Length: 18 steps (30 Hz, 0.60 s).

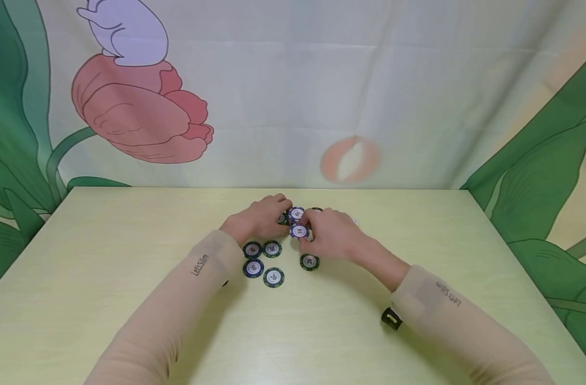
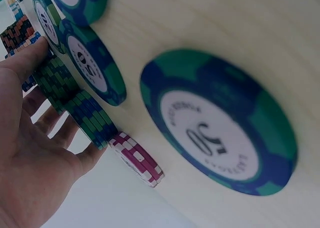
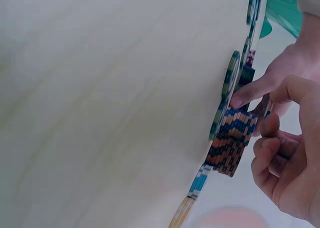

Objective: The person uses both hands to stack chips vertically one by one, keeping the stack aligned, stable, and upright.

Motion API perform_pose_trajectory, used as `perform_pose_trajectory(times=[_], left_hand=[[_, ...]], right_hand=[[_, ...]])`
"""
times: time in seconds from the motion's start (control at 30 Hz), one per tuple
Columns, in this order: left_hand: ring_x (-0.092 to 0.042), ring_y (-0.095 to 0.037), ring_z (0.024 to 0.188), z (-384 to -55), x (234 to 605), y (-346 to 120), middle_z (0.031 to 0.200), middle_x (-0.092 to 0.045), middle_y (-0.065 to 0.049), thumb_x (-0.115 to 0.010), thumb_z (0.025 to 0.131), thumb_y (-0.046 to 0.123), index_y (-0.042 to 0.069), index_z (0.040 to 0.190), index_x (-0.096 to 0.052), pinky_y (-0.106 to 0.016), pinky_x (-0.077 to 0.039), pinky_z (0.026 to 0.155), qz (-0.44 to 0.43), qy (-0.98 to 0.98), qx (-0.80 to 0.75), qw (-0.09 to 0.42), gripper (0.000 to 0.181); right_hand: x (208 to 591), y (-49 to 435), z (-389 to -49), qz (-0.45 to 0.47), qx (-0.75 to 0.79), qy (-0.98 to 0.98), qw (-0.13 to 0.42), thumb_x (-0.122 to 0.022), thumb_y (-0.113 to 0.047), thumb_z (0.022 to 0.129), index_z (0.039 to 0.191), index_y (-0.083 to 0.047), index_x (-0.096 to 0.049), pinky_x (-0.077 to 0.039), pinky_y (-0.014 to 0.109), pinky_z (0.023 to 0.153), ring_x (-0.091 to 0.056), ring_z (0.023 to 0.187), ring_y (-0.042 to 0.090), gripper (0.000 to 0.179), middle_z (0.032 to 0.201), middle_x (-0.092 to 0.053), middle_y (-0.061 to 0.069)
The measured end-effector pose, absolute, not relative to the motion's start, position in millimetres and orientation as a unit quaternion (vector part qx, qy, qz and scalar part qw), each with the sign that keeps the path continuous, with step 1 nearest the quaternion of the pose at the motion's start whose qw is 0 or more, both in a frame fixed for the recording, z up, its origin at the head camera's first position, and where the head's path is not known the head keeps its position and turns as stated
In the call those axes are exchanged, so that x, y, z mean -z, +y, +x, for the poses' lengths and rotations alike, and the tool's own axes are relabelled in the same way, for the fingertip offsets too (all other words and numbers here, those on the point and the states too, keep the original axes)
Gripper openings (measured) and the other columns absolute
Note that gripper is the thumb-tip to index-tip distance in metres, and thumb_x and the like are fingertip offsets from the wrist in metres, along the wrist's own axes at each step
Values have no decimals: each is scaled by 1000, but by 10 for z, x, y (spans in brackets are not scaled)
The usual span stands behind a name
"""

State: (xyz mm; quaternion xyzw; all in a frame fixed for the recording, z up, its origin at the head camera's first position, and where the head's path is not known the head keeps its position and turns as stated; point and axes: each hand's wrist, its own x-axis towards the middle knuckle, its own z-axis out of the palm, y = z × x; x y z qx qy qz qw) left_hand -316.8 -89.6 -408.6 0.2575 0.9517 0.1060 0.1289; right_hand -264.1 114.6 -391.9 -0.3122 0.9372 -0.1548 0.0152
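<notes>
My left hand (image 1: pixel 261 216) curls beside a stack of green poker chips (image 2: pixel 57 80), thumb on the near side and fingers on the far side. My right hand (image 1: pixel 333 232) pinches a purple-blue poker chip (image 1: pixel 299 231) marked 10 between thumb and finger. Just behind it shows the top of a purple-blue stack (image 1: pixel 297 215), also marked 10. In the right wrist view, stacks of blue-and-orange chips (image 3: pixel 239 125) and black-and-orange chips (image 3: pixel 225 155) stand by the left thumb. The right hand hides part of the row in the head view.
Several loose chips lie flat nearer me, including a green 20 chip (image 1: pixel 274 277), a blue-green 50 chip (image 1: pixel 253 268) and a green chip (image 1: pixel 309 261). A magenta stack (image 2: pixel 137 158) ends the row. Light-blue chips (image 3: pixel 200 180) and yellow chips (image 3: pixel 182 213) stand further right. A printed curtain (image 1: pixel 274 107) hangs behind.
</notes>
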Motion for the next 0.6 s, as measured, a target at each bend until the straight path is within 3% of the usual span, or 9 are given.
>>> perform_pose_trajectory(times=[0.6], left_hand=[[-44,-32,135,-3134,4073,-888,152,-44,-13,-67,100,37,7,144,-52,-51,-40,111,268,951,-99,116,55]], right_hand=[[3981,1139,-2804,-262,168,950,-20,-70,-24,90,112,-2,-64,-44,28,46,-55,51,11,31,68,-62,-3]])
